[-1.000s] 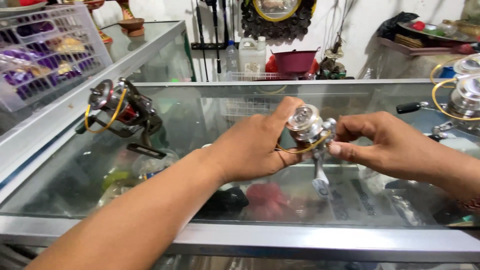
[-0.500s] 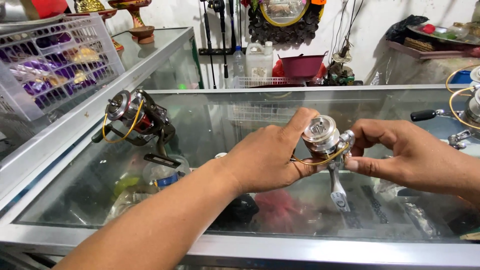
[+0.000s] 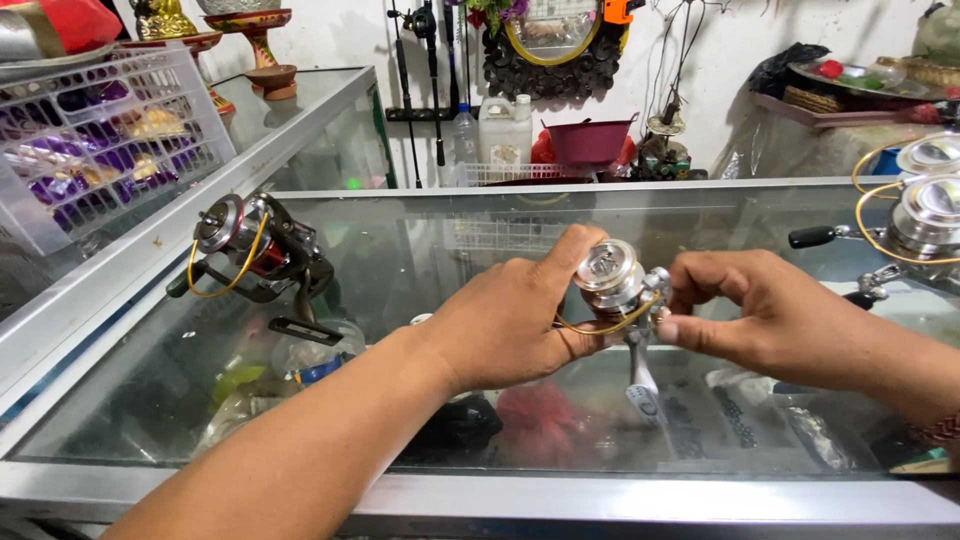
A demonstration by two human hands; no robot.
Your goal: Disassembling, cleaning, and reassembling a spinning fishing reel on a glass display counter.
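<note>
Silver reel [image 3: 612,280] held over glass counter [image 3: 420,250].
Left hand [image 3: 510,320] grips body; right hand [image 3: 765,310] pinches its side.

There are three metal spinning fishing reels: one silver reel with yellow line [image 3: 615,285] at the centre, one red-and-black reel [image 3: 250,250] at nine o'clock, one silver reel [image 3: 915,225] at three o'clock. One white plastic lattice basket [image 3: 95,140] at ten o'clock. Two hands, left hand [image 3: 510,320] and right hand [image 3: 770,310].

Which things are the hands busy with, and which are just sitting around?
Busy with:
silver fishing reel, held by left hand and right hand

Sitting around:
red and black reel on glass counter
white basket
silver reels, far right
</note>
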